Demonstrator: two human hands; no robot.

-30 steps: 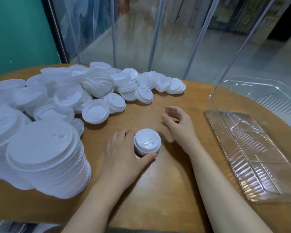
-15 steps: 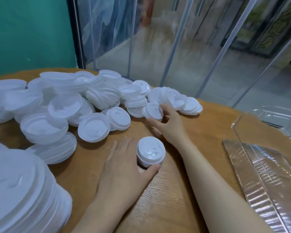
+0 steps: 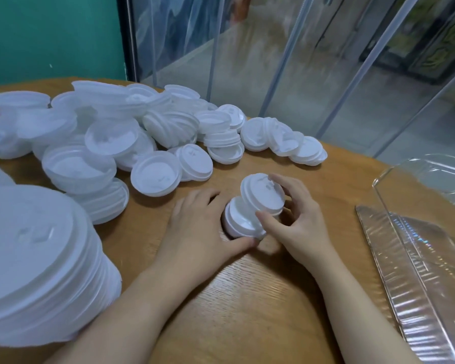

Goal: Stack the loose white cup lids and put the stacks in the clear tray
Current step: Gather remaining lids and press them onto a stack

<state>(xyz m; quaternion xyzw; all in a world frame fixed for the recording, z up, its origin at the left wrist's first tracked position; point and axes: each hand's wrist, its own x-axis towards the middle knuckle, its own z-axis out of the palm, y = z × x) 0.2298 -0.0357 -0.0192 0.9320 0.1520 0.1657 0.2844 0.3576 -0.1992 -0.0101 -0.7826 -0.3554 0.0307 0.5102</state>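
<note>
The round wooden bench (image 3: 247, 311) carries everything here. Across its left and far side sprawls the heap of loose lids (image 3: 132, 143), some face up, some upturned, a few already nested, and nearest the camera at lower left sits a tall stack (image 3: 37, 264). At the right edge lies the clear tray (image 3: 405, 279), with no lids visible inside it. Near the middle of the bench stands a short stack (image 3: 241, 223), steadied by the left hand (image 3: 202, 229), whose thumb and fingers curl around its base. The right hand (image 3: 297, 222) grasps a single lid (image 3: 263, 194) between thumb and fingertips, holding it tilted over the short stack, its lower edge about at the stack's top. The likely trouble is a crooked seat: lowered at this tilt, the lid could catch on one rim instead of nesting, leaving the stack lopsided or knocking it over. These light lids probably slide easily, so a loose left grip would let the stack skid away toward the tray.
</note>
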